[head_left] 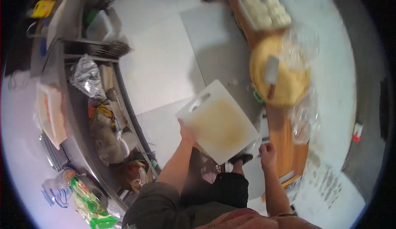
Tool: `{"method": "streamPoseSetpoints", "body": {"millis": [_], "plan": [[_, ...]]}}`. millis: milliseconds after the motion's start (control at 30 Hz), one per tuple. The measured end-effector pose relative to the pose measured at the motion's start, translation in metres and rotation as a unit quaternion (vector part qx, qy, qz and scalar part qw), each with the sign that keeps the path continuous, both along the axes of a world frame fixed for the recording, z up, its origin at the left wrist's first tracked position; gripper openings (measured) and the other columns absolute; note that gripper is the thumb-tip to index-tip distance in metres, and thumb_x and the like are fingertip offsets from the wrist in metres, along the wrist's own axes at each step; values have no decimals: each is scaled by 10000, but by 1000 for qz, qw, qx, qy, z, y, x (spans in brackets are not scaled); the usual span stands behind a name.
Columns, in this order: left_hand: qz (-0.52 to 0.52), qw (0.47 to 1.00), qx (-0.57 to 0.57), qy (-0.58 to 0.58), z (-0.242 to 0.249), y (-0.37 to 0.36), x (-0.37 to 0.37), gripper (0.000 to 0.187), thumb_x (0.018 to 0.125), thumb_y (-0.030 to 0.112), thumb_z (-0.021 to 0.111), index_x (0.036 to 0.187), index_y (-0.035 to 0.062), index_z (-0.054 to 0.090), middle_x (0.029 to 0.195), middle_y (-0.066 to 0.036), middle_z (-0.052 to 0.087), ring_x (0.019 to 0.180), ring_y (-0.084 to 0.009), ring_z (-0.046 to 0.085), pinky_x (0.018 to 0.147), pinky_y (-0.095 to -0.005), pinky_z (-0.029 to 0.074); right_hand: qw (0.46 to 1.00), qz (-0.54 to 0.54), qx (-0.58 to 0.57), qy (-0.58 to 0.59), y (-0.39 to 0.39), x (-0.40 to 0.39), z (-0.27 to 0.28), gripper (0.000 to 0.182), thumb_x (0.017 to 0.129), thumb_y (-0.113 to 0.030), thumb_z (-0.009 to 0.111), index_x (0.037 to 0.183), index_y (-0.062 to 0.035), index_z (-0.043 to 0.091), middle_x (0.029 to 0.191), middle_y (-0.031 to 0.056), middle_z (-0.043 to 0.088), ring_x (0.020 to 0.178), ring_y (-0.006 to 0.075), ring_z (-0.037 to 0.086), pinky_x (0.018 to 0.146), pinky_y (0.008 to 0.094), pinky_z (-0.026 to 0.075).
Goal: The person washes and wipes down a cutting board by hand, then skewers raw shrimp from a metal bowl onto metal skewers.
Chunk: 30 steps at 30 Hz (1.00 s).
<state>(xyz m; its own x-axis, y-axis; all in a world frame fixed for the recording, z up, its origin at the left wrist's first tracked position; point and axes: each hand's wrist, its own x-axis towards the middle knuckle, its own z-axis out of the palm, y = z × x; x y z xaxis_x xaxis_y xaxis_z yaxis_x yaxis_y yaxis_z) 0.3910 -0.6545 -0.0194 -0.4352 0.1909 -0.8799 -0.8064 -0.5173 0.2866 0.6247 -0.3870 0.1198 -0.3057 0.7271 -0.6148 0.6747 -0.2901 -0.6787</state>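
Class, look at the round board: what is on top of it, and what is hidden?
A cleaver lies on the round board, and clear plastic overlaps its edge. The surface directly under the cleaver is covered, so it cannot be seen.

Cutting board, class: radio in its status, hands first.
Left hand grips board edge. Right hand curled, off it. Board stained; shoe visible past its corner.

Left grip partly hidden under the white board; pale lumps, perhaps buns, blurred.
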Motion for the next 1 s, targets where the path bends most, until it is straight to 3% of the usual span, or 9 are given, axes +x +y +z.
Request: {"method": "streamPoseSetpoints", "body": {"millis": [133,233,333,433,533,633,733,900,1000], "plan": [[74,997,-19,-16,81,-12,-86,735,931,617,289,1407,58,319,1423,-101,361,1283,-287,348,1077,-398,278,998,-12,-47,39,-17,-100,69,113,853,-112,593,813,-13,554,671,36,560,613,119,543,569,242,454],[123,982,126,74,109,-29,-141,731,932,615,285,1400,55,329,1410,-100,375,1268,-285,374,1055,-406,316,994,26,-53,88,-17,-169,113,115,852,-116,602,832,-14,553,684,38,562,604,122,546,561,249,462],[176,975,94,97,148,-25,-200,724,935,610,278,1393,51,333,1395,-97,394,1254,-283,400,1028,-411,356,991,91,-35,94,0,-234,146,132,854,-132,617,837,-20,548,697,43,557,595,122,540,545,258,457],[238,962,37,132,217,-9,-266,729,937,607,275,1397,44,320,1396,-100,394,1247,-290,411,1026,-406,360,990,71,-29,121,20,-295,176,153,858,-129,620,856,15,566,702,48,565,617,123,553,565,252,467],[282,934,119,182,229,-3,-329,736,938,607,270,1404,39,305,1409,-112,380,1254,-295,401,1038,-398,346,983,75,-33,167,49,-346,184,155,867,-138,617,855,5,558,708,38,560,601,114,527,558,247,455],[305,912,106,253,232,9,-396,744,937,610,263,1407,35,300,1418,-121,369,1265,-299,388,1052,-395,323,981,72,-23,180,77,-398,179,145,873,-137,611,844,-10,548,708,27,549,583,105,498,541,243,432],[335,926,-8,174,264,23,-466,750,937,614,242,1407,32,299,1421,-122,366,1272,-298,378,1061,-402,306,977,103,0,185,111,-462,163,140,869,-144,613,851,-19,553,700,19,544,574,109,499,518,240,414],[363,907,-28,211,310,44,-568,776,917,651,221,1398,51,327,1393,-109,403,1235,-300,406,1050,-408,314,972,100,-43,206,138,-604,176,154,869,-141,598,826,0,554,648,35,522,569,112,494,508,248,394],[387,904,-25,178,286,38,-638,774,889,681,271,1388,95,356,1365,-72,433,1196,-271,433,1021,-396,337,962,166,-35,213,148,-699,180,151,858,-130,609,870,18,578,670,41,540,595,116,513,550,250,424]]}}
